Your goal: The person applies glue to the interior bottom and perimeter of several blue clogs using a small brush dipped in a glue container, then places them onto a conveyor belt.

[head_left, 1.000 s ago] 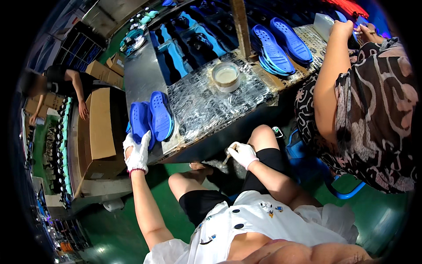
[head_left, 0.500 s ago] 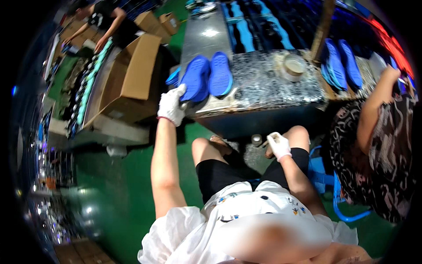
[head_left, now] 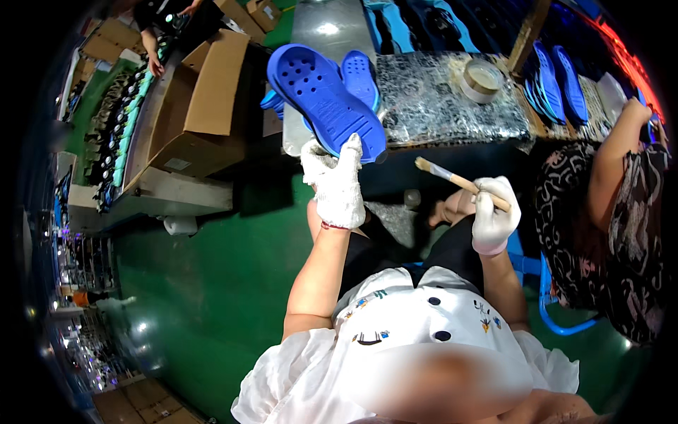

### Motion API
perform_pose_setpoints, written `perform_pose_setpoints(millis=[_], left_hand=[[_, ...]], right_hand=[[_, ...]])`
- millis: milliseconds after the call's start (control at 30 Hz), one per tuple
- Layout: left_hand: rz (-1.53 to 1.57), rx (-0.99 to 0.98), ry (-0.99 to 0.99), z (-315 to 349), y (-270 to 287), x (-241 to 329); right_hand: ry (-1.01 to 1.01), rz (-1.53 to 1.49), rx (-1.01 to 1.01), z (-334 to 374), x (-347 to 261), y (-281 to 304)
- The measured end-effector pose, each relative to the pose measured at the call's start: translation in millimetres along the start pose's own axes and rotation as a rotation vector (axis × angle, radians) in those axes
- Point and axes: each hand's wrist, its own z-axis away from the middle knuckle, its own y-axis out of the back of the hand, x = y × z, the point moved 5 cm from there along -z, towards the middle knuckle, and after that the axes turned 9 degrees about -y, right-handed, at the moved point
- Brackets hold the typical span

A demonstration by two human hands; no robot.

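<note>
Left hand (head_left: 337,185), gloved, fingers clamped on blue sole (head_left: 326,99) lifted off the desk (head_left: 452,113); right hand (head_left: 492,212) grips brush (head_left: 459,182) clear of it, so we judge coating not yet begun.

The left hand (head_left: 337,185) has lifted a blue sole (head_left: 325,99); the right hand (head_left: 493,212) now holds a brush (head_left: 455,181).

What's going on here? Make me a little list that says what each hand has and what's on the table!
left hand: white glove, holds up a blue shoe sole
right hand: white glove, grips a wooden brush
table: shiny patterned cover, a second blue sole, a round pot
far right: more blue soles in a stack
left side: open cardboard box
floor: green
</note>
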Motion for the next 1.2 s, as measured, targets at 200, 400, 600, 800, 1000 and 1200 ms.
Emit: perform_pose_setpoints(millis=[200, 400, 600, 800, 1000, 1200], left_hand=[[-0.093, 0.015, -0.036, 27.5, -13.7, 0.9], [-0.114, 0.025, -0.113, 33.5, -11.3, -0.8], [-0.175, -0.003, -0.074, 39.0, -15.1, 2.3], [-0.140, 0.037, -0.097, 39.2, -12.6, 1.1], [-0.163, 0.038, -0.045, 39.9, -15.1, 8.1], [-0.139, -0.040, -0.014, 29.3, -30.3, 5.0]], right_hand=[[0.204, 0.108, -0.042, -11.2, -46.1, -19.7], [0.313, 0.285, -0.056, -15.0, -59.0, -26.6], [0.315, 0.300, -0.039, -16.1, -59.0, -27.7], [0.316, 0.254, -0.044, -18.0, -60.0, -18.2], [0.287, 0.233, -0.150, -15.5, -59.8, -23.9], [-0.011, 0.146, 0.087, 0.7, 11.6, 13.1]])
